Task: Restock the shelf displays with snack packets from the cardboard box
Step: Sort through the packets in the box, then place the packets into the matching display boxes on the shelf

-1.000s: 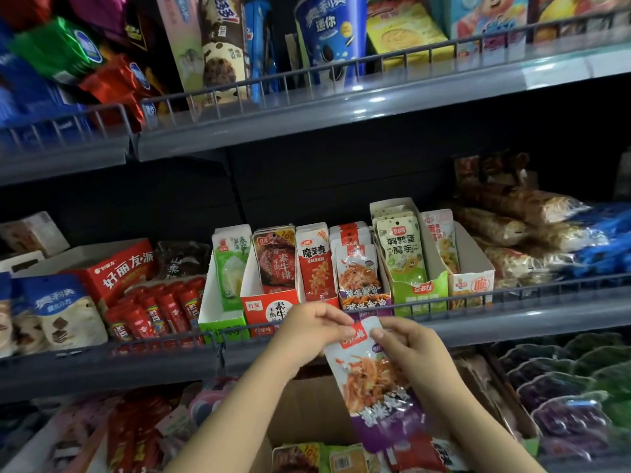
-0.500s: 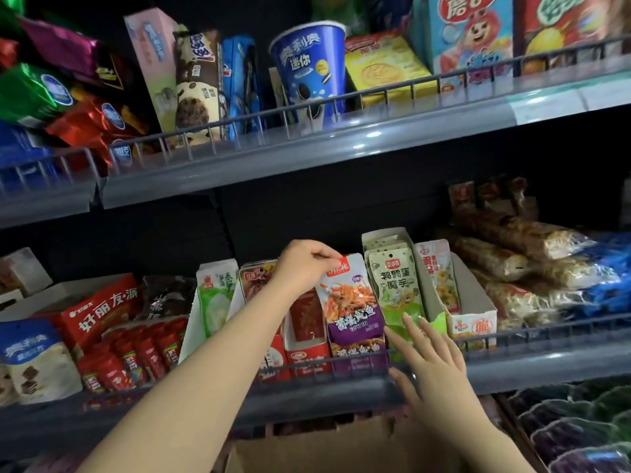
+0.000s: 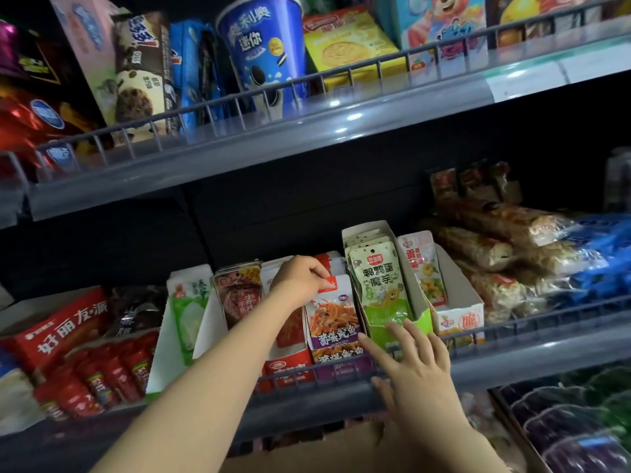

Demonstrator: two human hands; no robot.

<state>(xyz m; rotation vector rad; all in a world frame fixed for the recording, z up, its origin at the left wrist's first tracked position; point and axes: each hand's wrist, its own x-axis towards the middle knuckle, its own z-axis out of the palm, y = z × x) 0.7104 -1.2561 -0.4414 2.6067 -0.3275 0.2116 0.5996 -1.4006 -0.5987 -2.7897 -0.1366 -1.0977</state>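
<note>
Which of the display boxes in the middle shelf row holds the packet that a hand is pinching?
The purple display box, between the red box and the green box. The left hand pinches the top of its front purple packet; the others stand untouched.

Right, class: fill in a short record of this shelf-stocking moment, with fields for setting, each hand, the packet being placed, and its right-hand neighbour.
setting: middle shelf of snack displays
left hand: pinching the top of the purple packet
right hand: fingers spread, open, by the shelf rail
purple packet: upright at the front of its purple display box
neighbour: green packet, upright in its own box
</note>
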